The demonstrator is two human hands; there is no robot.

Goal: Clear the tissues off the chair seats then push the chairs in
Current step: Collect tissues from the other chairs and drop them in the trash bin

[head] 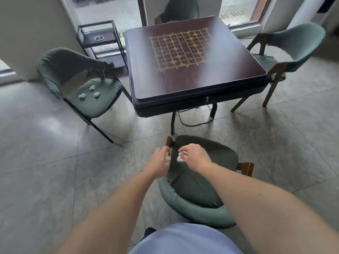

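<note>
A green cushioned chair (201,180) stands right in front of me, pulled back from the dark square table (192,57). Over its seat, my left hand (159,162) is closed on a crumpled white tissue (167,158). My right hand (194,156) pinches more white tissue (181,156) just above the cushion. The chair on the left (80,83) is angled away from the table and carries three crumpled tissues (89,92) on its seat. The right chair (286,50) sits close to the table's side, its seat partly hidden. A far chair (181,10) stands behind the table.
A black metal shelf cart (102,41) stands by the window at the table's far left corner. A black cable (194,121) loops on the grey tiled floor under the table. A white pillar (27,33) rises behind the left chair.
</note>
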